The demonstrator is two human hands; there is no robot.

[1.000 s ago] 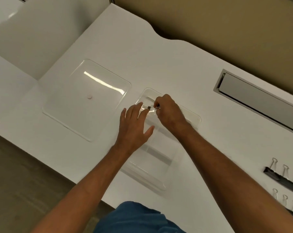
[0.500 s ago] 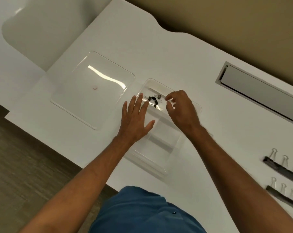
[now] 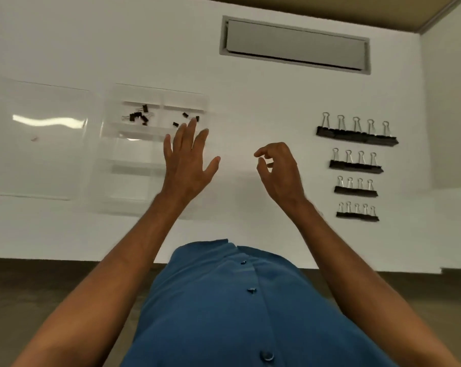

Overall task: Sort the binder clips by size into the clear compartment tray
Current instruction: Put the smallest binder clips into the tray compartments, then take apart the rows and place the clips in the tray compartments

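Small black binder clips (image 3: 138,117) lay in two far compartments of the glossy clear tray (image 3: 134,181). The flat, spread left hand (image 3: 188,160) hid its right edge; the right hand (image 3: 278,169) hung loosely curled, seemingly empty.

My white desk (image 3: 263,102), clear compartment tray (image 3: 113,197) at my left, clear lid (image 3: 39,165) beside it, four rows of binder clips (image 3: 356,135) at my right, grey cable flap (image 3: 294,45) at the back.
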